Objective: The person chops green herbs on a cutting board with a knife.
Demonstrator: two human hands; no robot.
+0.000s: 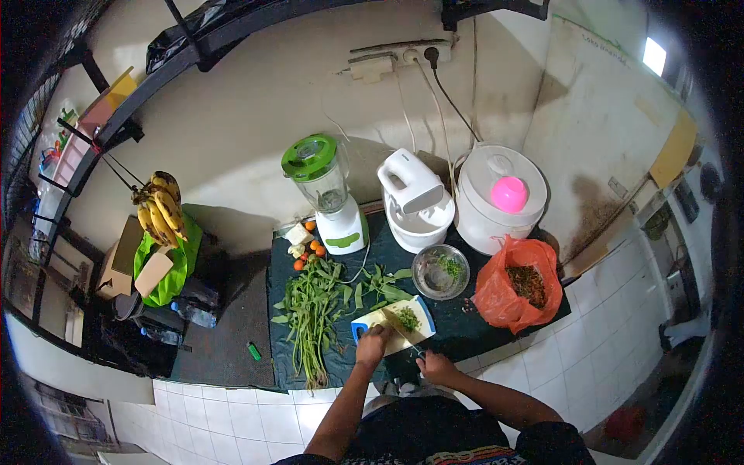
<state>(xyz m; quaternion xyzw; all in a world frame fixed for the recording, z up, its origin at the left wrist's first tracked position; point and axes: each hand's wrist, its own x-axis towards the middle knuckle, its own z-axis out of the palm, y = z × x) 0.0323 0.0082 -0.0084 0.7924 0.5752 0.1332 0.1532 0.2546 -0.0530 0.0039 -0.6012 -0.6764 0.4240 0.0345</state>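
My right hand is closed around the handle of a knife, whose blade slants up and left across a white cutting board with blue ends. Beside the blade, on the board's left half, my left hand has its fingers drawn together; anything pinched in them is hidden. Finely chopped greens lie just right of the blade. A metal bowl holding some chopped greens stands behind the board. Left of it spreads a large bunch of leafy greens, with loose leaves behind the board.
A blender, a white stand mixer and a white round appliance with a pink bowl line the wall. An orange plastic bag sits at right. Bananas hang at left; a green lighter-like object lies below.
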